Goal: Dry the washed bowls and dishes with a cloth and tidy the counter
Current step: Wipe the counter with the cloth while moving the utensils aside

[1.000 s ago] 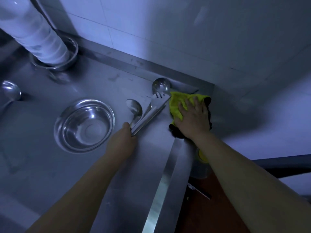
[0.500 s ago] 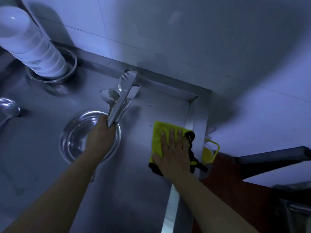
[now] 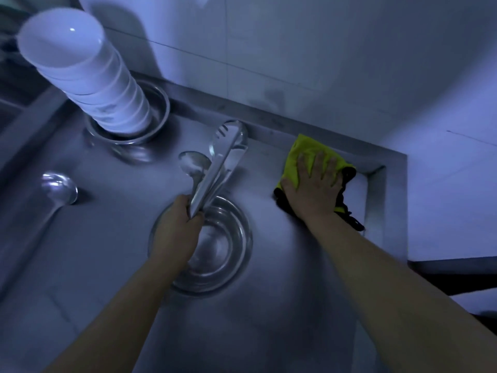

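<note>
A yellow cloth (image 3: pixel 309 154) with a dark edge is pressed flat under the spread right hand (image 3: pixel 313 188), moved up since half a second ago toward the steel counter (image 3: pixel 295 278) corner. Tongs (image 3: pixel 215 168) and a spoon (image 3: pixel 192 164) are clutched in the left hand (image 3: pixel 176 230) (above a metal bowl (image 3: pixel 226 249)). White bowls (image 3: pixel 88 79) are stacked in a metal dish (image 3: pixel 158 109).

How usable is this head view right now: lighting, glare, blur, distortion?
Head view: dim, with a blue cast; the yellow cloth is the only strong colour. Glare spots sit on the steel bowl and ladle. The tongs in the left hand look slightly smeared. Wide-angle bending tilts the white bowl stack.
</note>
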